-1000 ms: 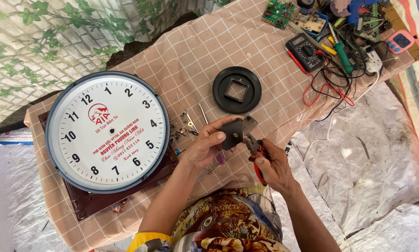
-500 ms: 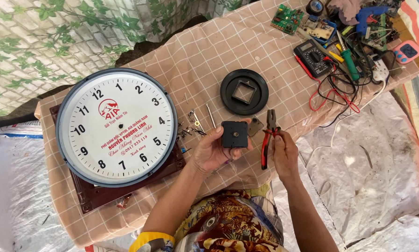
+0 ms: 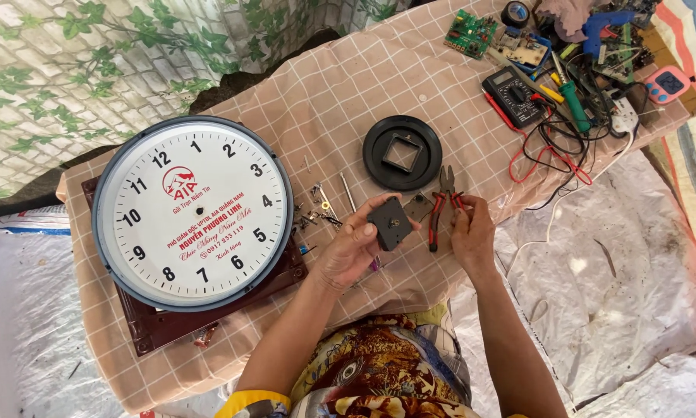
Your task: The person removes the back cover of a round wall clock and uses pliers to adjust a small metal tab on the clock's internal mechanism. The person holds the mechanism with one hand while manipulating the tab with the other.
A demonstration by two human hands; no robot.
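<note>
While the left hand (image 3: 355, 246) pinches a small black box (image 3: 390, 223) above the table (image 3: 286, 108), the right hand (image 3: 472, 236) grips red-handled pliers (image 3: 443, 203), fingers hiding part of the handles. Farther off lies a black ring (image 3: 403, 152); left, a clock (image 3: 192, 213).

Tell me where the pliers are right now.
The red-handled pliers are in the right hand, just right of the small black box held by the left hand, below the black ring.
</note>
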